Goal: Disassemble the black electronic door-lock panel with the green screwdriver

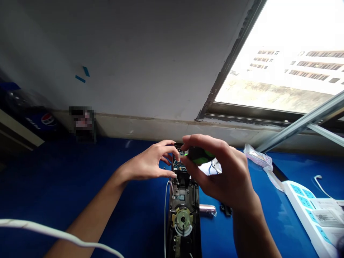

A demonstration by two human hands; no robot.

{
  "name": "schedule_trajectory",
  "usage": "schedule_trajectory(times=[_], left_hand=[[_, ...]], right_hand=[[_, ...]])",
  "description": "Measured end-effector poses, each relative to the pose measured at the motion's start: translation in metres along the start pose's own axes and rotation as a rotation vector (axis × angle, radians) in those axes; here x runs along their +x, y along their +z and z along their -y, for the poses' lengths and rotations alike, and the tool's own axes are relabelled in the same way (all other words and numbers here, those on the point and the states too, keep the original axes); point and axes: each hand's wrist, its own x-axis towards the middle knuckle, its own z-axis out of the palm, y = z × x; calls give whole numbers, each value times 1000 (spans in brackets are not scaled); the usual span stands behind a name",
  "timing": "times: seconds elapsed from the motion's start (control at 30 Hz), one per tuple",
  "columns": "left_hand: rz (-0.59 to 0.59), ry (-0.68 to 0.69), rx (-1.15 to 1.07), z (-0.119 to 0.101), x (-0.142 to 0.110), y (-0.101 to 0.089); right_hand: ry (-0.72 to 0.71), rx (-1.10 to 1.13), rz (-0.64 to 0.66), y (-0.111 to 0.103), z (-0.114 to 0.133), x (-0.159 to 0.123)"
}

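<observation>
A long black device (pixel 184 211) with its cover off lies on the blue table (pixel 53 186), showing a circuit board near the top and a round brass and white part lower down. My right hand (pixel 223 175) is closed on a green and black screwdriver (pixel 200 156) held over the circuit board. My left hand (pixel 150 163) rests at the device's upper left edge, fingers curled with the tips touching it by the white wires.
A white power strip (pixel 314 211) lies at the right. A clear plastic bag (pixel 259 157) sits behind my right hand. A small silver cylinder (pixel 207 209) and a black piece (pixel 226 209) lie right of the device. A white cable (pixel 53 233) crosses the lower left.
</observation>
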Motion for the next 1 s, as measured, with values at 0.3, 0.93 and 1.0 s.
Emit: schedule_trajectory(times=[0.3, 0.93, 1.0], left_hand=[[-18, 27, -78, 8, 1, 4], [4, 26, 30, 4, 3, -1], [15, 29, 46, 2, 3, -1]], right_hand=[[-8, 104, 50, -5, 5, 0], [91, -147, -66, -5, 4, 0], [91, -117, -22, -6, 4, 1]])
